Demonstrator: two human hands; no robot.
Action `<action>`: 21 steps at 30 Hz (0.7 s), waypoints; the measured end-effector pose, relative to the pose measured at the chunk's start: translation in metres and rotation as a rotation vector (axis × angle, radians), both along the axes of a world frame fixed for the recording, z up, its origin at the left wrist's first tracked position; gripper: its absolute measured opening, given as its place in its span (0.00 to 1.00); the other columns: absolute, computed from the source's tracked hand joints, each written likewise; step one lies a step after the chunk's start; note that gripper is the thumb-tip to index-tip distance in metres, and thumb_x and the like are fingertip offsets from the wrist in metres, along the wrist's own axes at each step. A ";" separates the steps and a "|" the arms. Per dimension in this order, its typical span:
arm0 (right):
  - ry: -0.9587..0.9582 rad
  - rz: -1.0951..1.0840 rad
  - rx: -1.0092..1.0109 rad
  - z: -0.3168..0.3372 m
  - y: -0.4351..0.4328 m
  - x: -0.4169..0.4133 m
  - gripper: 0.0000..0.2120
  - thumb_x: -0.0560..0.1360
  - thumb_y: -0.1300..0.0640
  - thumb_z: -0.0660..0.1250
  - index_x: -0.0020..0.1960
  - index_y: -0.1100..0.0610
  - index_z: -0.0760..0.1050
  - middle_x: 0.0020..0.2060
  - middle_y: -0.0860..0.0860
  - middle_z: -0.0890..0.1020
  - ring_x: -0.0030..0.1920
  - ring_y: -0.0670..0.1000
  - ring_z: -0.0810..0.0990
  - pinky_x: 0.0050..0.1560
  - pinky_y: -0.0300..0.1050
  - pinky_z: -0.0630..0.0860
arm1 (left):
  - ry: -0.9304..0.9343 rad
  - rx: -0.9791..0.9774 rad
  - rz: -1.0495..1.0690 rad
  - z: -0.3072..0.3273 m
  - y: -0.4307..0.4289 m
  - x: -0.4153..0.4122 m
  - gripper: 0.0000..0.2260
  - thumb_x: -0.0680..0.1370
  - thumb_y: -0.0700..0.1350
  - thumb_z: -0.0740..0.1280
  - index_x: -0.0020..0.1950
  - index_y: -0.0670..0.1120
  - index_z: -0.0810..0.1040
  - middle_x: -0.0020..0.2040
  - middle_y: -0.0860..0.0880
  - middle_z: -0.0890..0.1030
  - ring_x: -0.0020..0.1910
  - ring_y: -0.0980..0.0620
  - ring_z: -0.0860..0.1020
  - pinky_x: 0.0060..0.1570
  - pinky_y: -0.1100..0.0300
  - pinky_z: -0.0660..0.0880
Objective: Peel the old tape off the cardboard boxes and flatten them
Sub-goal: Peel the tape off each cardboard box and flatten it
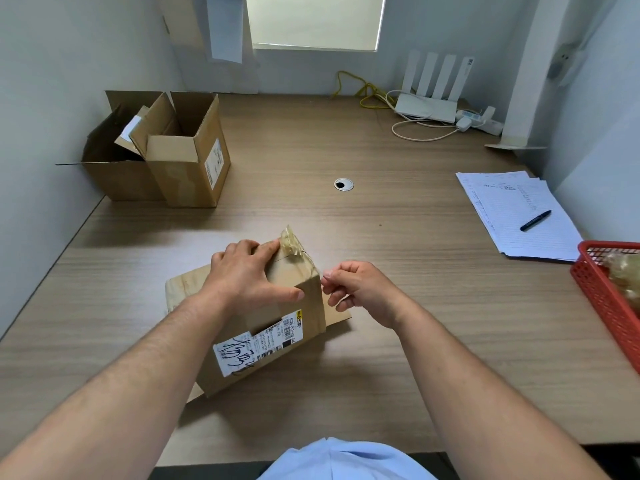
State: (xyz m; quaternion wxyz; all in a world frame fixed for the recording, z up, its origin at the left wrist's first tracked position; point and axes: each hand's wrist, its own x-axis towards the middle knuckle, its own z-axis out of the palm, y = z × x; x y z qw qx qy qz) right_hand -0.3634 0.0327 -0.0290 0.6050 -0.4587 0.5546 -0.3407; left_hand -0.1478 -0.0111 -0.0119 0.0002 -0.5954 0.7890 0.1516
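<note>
While left hand (249, 271) is pressing down box (277, 327) at table's (398, 209) 6 o'clock, right hand (360, 289) is seemingly pinching end of tape (292, 240) by box's 3 o'clock edge. Peeling step; next needing steady outward pull.

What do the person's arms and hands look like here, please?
The left arm and right arm are bare, with no sleeves in view. The left hand and right hand wear no gloves, and I see no watch, ring or bracelet. A light blue garment shows at the picture's bottom edge.
</note>
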 end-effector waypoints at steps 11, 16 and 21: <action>-0.240 -0.148 0.279 0.018 0.003 0.000 0.11 0.76 0.57 0.60 0.34 0.54 0.67 0.26 0.49 0.73 0.23 0.47 0.69 0.26 0.37 0.69 | -0.081 -0.142 -0.052 -0.016 0.019 -0.003 0.53 0.56 0.79 0.55 0.77 0.59 0.51 0.73 0.46 0.60 0.71 0.47 0.56 0.71 0.49 0.51; 0.110 -0.242 0.096 0.023 0.003 -0.004 0.13 0.78 0.49 0.62 0.45 0.59 0.74 0.31 0.51 0.74 0.24 0.47 0.72 0.27 0.39 0.71 | -0.073 -0.146 -0.055 -0.018 0.020 -0.002 0.52 0.57 0.79 0.55 0.77 0.59 0.51 0.74 0.46 0.59 0.72 0.47 0.54 0.72 0.49 0.49; 0.054 -0.275 0.000 0.017 0.012 -0.008 0.10 0.76 0.60 0.65 0.56 0.57 0.70 0.38 0.54 0.78 0.28 0.48 0.76 0.31 0.42 0.74 | -0.062 -0.151 -0.057 -0.018 0.023 -0.002 0.53 0.56 0.80 0.54 0.77 0.58 0.50 0.74 0.46 0.58 0.72 0.47 0.53 0.72 0.49 0.48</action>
